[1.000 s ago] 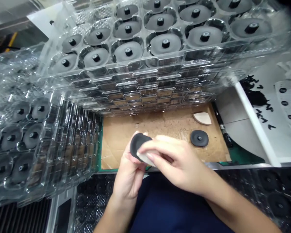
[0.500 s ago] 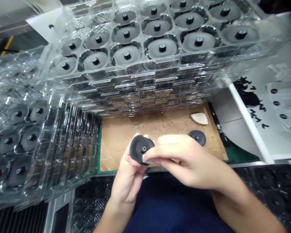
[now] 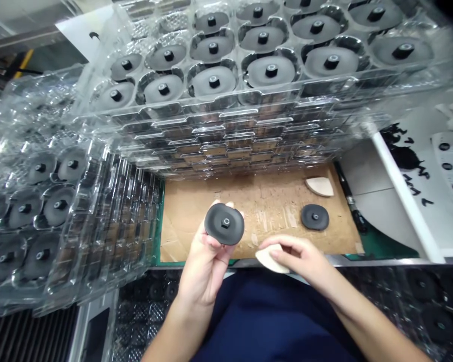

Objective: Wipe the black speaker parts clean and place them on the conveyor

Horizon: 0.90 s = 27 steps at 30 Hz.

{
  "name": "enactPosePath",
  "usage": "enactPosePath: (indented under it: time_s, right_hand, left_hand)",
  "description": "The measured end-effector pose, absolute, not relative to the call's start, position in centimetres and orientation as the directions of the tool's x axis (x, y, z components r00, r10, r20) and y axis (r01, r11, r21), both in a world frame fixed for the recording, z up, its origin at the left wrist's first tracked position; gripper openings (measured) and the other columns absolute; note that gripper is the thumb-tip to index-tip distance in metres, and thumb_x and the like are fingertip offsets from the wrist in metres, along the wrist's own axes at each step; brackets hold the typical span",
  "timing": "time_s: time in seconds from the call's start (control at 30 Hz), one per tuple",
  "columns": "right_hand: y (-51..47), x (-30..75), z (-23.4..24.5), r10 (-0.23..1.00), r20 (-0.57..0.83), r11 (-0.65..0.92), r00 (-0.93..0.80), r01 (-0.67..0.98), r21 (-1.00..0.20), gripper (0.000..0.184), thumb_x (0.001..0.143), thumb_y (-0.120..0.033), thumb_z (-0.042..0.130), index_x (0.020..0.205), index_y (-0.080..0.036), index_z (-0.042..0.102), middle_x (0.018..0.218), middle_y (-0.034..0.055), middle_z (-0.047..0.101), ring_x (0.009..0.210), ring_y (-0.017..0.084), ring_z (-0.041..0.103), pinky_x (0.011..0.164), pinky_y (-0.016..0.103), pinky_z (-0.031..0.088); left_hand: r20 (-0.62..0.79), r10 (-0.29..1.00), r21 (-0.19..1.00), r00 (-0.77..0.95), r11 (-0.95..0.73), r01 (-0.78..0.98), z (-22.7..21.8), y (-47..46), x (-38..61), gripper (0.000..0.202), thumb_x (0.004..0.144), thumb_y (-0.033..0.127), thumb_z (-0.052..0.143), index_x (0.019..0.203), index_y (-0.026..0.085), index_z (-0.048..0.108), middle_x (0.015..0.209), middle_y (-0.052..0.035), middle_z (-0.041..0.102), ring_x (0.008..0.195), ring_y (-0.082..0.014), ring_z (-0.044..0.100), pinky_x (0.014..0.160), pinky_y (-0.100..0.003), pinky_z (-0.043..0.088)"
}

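Black studded disc (image 3: 224,224): near centre, above the cardboard, tilted stud-up, face exposed to view.
Left hand (image 3: 202,261): narrow grip, fingers curled behind the disc.
Right hand (image 3: 298,259): narrow grip pinching a cream wedge pad (image 3: 269,259), apart from the disc.
Cardboard sheet (image 3: 264,211): far right, a second disc (image 3: 314,217) and second wedge pad (image 3: 319,186).
Clear plastic trays (image 3: 226,113): far and left, stacked, discs separated in pockets.

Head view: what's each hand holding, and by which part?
The left hand holds a black studded disc by its rim; the right hand pinches a cream wedge-shaped pad along one edge.
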State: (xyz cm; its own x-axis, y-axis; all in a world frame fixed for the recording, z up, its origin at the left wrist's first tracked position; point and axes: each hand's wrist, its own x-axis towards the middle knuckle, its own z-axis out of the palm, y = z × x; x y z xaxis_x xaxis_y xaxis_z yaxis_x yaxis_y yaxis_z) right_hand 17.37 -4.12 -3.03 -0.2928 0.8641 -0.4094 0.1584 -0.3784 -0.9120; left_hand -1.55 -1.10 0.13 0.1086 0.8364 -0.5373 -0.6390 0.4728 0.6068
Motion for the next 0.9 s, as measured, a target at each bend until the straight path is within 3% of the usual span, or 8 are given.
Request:
enactPosePath:
  time_s: [0.07,0.17,0.27,0.4,0.57,0.67,0.77,0.9]
  right_hand:
    - [-3.2,17.0,-0.9,0.925,-0.34,-0.318,-0.172,0.141,-0.937,0.022,0.087,-0.035,0.055,0.095,-0.019,0.068,0.1,0.0062,0.069,0.092,0.02,0.063,0.08,0.032,0.049]
    - [-1.6,15.5,2.7,0.997,-0.034,-0.023,-0.064,0.162,-0.987,0.017,0.089,-0.027,0.054,0.099,-0.022,0.067,0.097,0.0034,0.068,0.088,0.016,0.062,0.077,0.027,0.049]
    - [-0.4,13.8,4.7,0.965,0.193,0.235,-0.177,0.265,-0.935,0.022,0.09,-0.017,0.049,0.105,-0.015,0.064,0.094,0.0059,0.065,0.084,0.014,0.061,0.076,0.026,0.048]
    - [0.5,12.7,4.8,0.881,0.054,0.244,-0.469,0.354,-0.903,0.019,0.088,-0.009,0.05,0.093,-0.015,0.067,0.084,0.0015,0.065,0.076,0.011,0.06,0.07,0.021,0.045]
    - [0.0,12.5,4.6,0.936,0.221,0.31,-0.274,0.344,-0.886,0.024,0.091,-0.013,0.045,0.102,-0.009,0.065,0.092,0.0078,0.065,0.084,0.015,0.06,0.075,0.025,0.046]
    - [-0.9,13.8,4.9,0.892,0.107,0.258,-0.439,0.301,-0.918,0.019,0.087,-0.009,0.05,0.096,-0.015,0.066,0.085,0.001,0.066,0.077,0.01,0.059,0.07,0.018,0.044]
    - [-1.4,14.9,5.1,0.929,0.004,0.192,-0.371,0.472,-0.86,0.017,0.086,-0.01,0.052,0.09,-0.018,0.067,0.079,-0.0007,0.066,0.068,0.01,0.058,0.065,0.02,0.043]
    - [-1.3,14.2,5.2,0.919,0.266,0.394,-0.292,0.624,-0.675,0.027,0.088,-0.009,0.042,0.085,-0.014,0.069,0.08,0.0061,0.068,0.067,0.018,0.053,0.063,0.03,0.04]
  left_hand:
    - [-0.532,0.839,0.61,0.114,0.473,-0.636,0.3,-1.2,-1.2,0.07,0.068,0.027,0.076,0.132,0.03,0.046,0.126,-0.0051,0.062,0.11,-0.0222,0.06,0.096,-0.032,0.048]
    - [-0.549,0.827,0.605,0.124,0.495,-0.624,0.4,-1.7,-0.6,0.064,0.067,0.032,0.076,0.126,0.027,0.053,0.119,-0.0053,0.066,0.11,-0.0225,0.06,0.094,-0.031,0.049]
    - [-0.603,0.787,0.581,0.131,0.546,-0.604,0.3,-2.0,-0.5,0.051,0.069,0.029,0.075,0.117,0.024,0.06,0.108,-0.0039,0.07,0.103,-0.0186,0.063,0.086,-0.023,0.052]
    - [-0.616,0.783,0.583,0.083,0.524,-0.621,0.3,-2.2,-0.7,0.047,0.063,0.017,0.078,0.107,0.026,0.065,0.1,0.0017,0.071,0.089,-0.012,0.066,0.074,-0.016,0.053]
    - [-0.621,0.774,0.568,0.121,0.551,-0.611,0.8,-2.5,-0.5,0.034,0.067,0.023,0.076,0.101,0.021,0.068,0.087,-0.0001,0.072,0.081,-0.0127,0.067,0.077,-0.02,0.054]
    - [-0.642,0.746,0.529,0.178,0.599,-0.602,0.9,-2.6,-0.6,0.046,0.064,0.015,0.077,0.108,0.023,0.066,0.102,-0.0024,0.072,0.092,-0.0154,0.067,0.082,-0.021,0.053]
    - [-0.656,0.724,0.493,0.211,0.623,-0.607,0.5,-2.5,-0.8,0.047,0.066,0.014,0.075,0.11,0.023,0.064,0.108,-0.004,0.07,0.094,-0.0161,0.067,0.077,-0.019,0.054]
    - [-0.598,0.78,0.522,0.184,0.553,-0.65,0.4,-2.2,-1.3,0.049,0.072,0.015,0.069,0.119,0.026,0.06,0.108,-0.0012,0.07,0.108,-0.0195,0.062,0.085,-0.023,0.052]
